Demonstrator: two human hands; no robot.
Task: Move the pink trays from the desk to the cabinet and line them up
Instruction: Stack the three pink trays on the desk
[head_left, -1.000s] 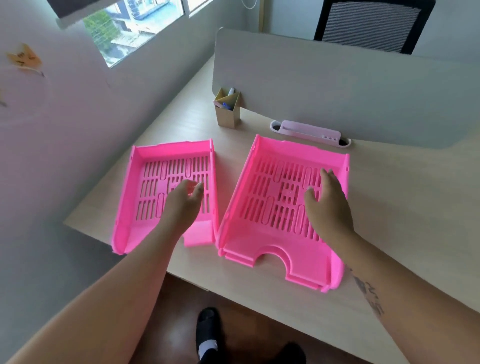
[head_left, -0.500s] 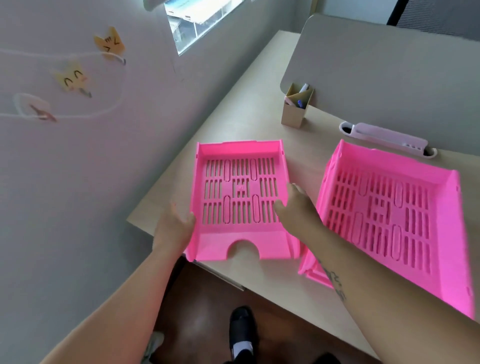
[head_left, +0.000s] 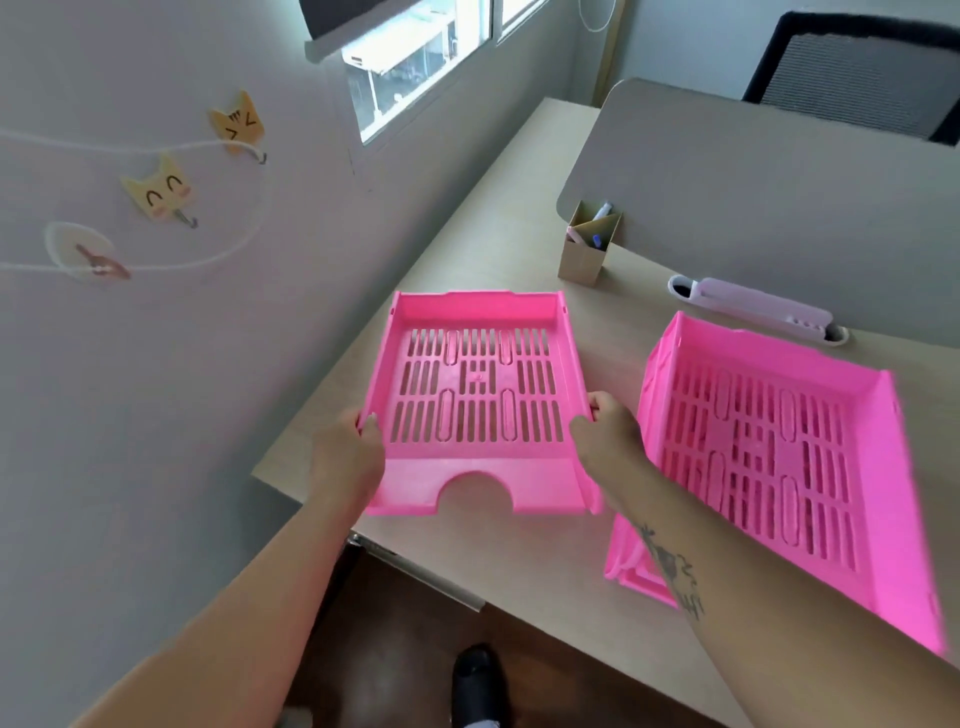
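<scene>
Hands on one tray: left hand (head_left: 347, 453) clamped the left side wall of the left pink tray (head_left: 475, 400), thumb over the rim; right hand (head_left: 605, 441) clamped its right side wall the same way. Both grips were closed on that tray. Whether it had cleared the surface could not be told; it sat over the near left part of the worktop (head_left: 498, 244), notched front edge facing the near side. Second pink tray (head_left: 779, 467) lay just right of it, apart from it, angled, near corner reaching the worktop's near edge; it appeared to be more than one tray nested, count unclear. Right forearm passed over its near left corner. Far side: cardboard pen holder (head_left: 584, 249) with markers, and a pale lilac holder (head_left: 758, 309), both against the grey divider panel (head_left: 779, 197). Cat-face hooks (head_left: 158, 192) on the left wall. Cabinet was out of view.
</scene>
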